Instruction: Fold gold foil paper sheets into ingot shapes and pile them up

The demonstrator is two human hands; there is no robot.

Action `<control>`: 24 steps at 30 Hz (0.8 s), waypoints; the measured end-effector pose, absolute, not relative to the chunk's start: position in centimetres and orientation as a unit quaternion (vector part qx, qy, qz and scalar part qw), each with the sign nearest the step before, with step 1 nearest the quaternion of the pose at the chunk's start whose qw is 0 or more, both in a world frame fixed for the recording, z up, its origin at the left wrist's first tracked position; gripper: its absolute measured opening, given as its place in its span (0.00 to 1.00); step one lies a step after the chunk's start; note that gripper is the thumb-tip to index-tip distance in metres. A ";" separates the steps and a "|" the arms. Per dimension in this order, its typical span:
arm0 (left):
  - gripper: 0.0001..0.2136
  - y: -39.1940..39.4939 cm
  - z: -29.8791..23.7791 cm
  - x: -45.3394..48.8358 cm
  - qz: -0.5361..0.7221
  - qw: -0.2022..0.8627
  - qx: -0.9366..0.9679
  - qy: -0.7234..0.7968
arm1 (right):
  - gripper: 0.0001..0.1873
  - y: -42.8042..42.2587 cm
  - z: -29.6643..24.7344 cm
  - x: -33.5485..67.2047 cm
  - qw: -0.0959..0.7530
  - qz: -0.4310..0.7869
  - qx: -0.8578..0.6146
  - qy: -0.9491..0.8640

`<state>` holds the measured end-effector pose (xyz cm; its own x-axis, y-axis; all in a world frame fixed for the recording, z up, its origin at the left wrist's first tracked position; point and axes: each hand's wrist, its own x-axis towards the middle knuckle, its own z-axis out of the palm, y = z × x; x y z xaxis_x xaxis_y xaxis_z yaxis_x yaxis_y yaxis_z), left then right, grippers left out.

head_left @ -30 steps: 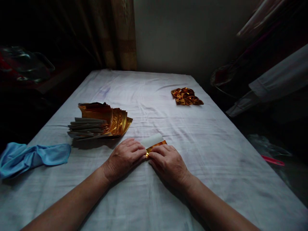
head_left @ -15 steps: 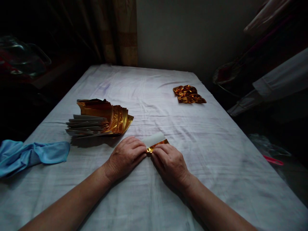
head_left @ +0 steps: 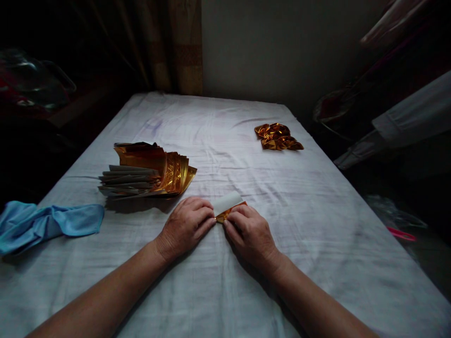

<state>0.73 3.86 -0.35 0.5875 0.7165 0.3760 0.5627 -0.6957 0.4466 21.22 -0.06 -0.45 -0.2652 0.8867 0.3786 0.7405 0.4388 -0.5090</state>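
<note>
A sheet of gold foil paper (head_left: 228,201), its pale back facing up along the far side, lies partly folded on the white cloth. My left hand (head_left: 190,222) pinches its left end, fingers closed. On the near right part, my right hand (head_left: 251,233) grips the gold fold between thumb and bent fingers. Both hands rest low on the cloth with the fingertips close together. Beyond my left hand stands a fanned stack of gold foil paper (head_left: 172,173). Several folded gold foil pieces (head_left: 278,137) sit at the far right.
A light blue cloth (head_left: 52,223) lies crumpled at the left edge of the white-covered surface (head_left: 218,291). A glass jug (head_left: 33,82) stands in the dark at far left. Off the right edge are a pink object (head_left: 401,234), clear plastic and hanging white fabric (head_left: 416,112).
The gold fold along the near edge of the paper has been turned or flattened slightly between my fingers. Both hands stay in nearly the same place; the view has shifted a little.
</note>
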 end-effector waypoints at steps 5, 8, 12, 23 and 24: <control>0.05 3.7 -0.2 1.1 0.273 0.152 0.872 0.377 | 0.09 0.2 -0.4 21.2 0.286 0.114 -0.541 -0.783; 0.06 3.6 -0.2 1.3 0.275 0.157 0.865 0.390 | 0.09 0.3 -0.3 21.0 0.267 0.117 -0.560 -0.775; 0.08 3.5 -0.2 1.4 0.272 0.157 0.859 0.403 | 0.08 0.4 -0.3 20.8 0.275 0.126 -0.575 -0.760; 0.08 3.4 -0.2 2.0 0.269 0.137 0.851 0.431 | 0.08 0.3 -0.6 20.6 0.283 0.123 -0.578 -0.755; 0.08 3.3 -0.3 2.0 0.268 0.137 0.850 0.432 | 0.08 0.3 -0.6 20.6 0.282 0.121 -0.579 -0.756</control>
